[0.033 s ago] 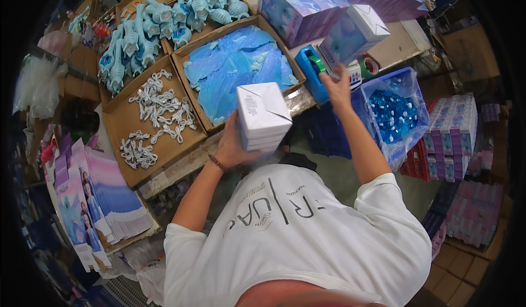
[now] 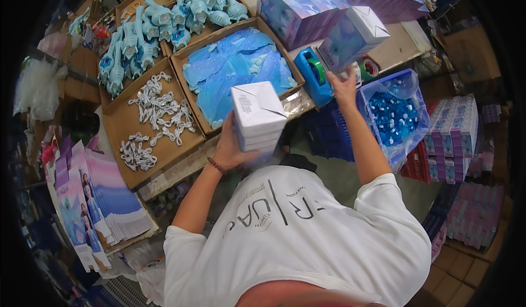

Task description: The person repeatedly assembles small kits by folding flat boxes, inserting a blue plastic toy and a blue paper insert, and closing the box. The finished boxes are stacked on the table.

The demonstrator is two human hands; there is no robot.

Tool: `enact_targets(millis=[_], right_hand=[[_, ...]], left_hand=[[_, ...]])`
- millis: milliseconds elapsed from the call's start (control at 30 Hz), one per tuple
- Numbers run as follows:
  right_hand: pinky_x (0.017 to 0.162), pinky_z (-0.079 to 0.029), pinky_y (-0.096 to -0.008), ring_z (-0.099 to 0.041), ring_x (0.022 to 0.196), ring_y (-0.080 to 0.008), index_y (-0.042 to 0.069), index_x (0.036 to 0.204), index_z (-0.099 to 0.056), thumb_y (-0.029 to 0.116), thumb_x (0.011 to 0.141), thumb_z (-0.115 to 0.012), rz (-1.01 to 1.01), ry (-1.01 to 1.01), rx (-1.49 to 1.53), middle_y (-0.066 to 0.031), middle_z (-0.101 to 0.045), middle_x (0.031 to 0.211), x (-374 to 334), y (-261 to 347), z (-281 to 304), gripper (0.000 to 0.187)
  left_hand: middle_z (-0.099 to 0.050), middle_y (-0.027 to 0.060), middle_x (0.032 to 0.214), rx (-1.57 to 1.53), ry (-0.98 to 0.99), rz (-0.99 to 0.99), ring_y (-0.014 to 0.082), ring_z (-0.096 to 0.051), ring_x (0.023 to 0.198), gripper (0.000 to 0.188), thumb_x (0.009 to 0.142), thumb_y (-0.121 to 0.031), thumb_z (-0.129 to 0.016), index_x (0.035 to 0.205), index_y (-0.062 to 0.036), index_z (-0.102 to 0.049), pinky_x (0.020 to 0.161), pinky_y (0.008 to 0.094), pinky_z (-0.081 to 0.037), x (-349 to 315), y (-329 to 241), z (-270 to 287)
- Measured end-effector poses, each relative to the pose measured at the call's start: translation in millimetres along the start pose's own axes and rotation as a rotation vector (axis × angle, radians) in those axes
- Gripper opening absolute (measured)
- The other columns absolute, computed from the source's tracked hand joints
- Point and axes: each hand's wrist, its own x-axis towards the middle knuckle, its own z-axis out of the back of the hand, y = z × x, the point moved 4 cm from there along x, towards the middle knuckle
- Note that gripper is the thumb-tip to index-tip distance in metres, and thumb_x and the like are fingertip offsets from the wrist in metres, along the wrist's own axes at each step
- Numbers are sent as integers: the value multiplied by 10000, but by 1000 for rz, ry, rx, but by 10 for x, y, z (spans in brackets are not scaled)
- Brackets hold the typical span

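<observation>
My left hand (image 2: pixel 230 148) grips a white-topped carton (image 2: pixel 257 109) from its left and near side, in front of my chest. Bands run across the near face of this carton, blurred low down. My right hand (image 2: pixel 344 87) has its thumb and fingers apart, beside a blue tape dispenser (image 2: pixel 313 77) with green inside. Just beyond the fingers stands a blue-and-purple carton (image 2: pixel 350 38) with a white end; whether they touch it I cannot tell. A green tape roll (image 2: pixel 370 67) lies right of this hand.
Trays hold blue wing-like sheets (image 2: pixel 235 66), white cables (image 2: pixel 159 109) and light-blue handled toys (image 2: pixel 181 16). Stacked cartons (image 2: pixel 301 11) stand behind. A lined blue crate (image 2: pixel 364 107) holds shiny blue pieces. Folded printed cartons (image 2: pixel 118 197) lie at left, more packed boxes (image 2: pixel 452 131) at right.
My left hand and its carton have shifted slightly left. My right hand has moved a little to the right, its fingers more spread. The standing carton has barely moved.
</observation>
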Motion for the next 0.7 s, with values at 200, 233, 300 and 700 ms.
enact_targets(millis=[200,233,300,700], right_hand=[[1130,-286,-402,-336,1370,-382,-84,1490,-116,273,635,-876,294,-89,-127,-304,-276,1486,996,-531,390,1198],[1127,-292,-398,-342,1368,-378,-75,1495,-107,254,641,-865,329,-101,-129,-297,-278,1489,1050,-595,377,1189],[1113,-313,-388,-382,1346,-369,-54,1503,-97,169,666,-817,300,-57,-41,-274,-325,1471,1190,-695,410,1127],[929,-498,-464,-583,1142,-374,91,1435,-425,521,715,-751,491,83,-385,-257,-503,1332,2606,923,753,900]], left_hand=[[-463,172,1344,-65,-212,199,288,-520,1206,1267,588,-164,-884,1535,-63,-48,998,429,-465,446,-43,0],[-469,163,1340,-98,-254,249,278,-526,1200,1248,597,-146,-877,1533,-61,-56,997,429,-468,589,-116,-19],[-478,125,1335,-255,-265,145,257,-529,1201,1152,608,-197,-880,1499,-56,-164,985,409,-480,906,-364,-103],[-539,127,1288,-384,-247,101,264,-561,1158,882,787,-416,-767,1442,-35,-315,952,436,-484,3581,-1493,-445]])
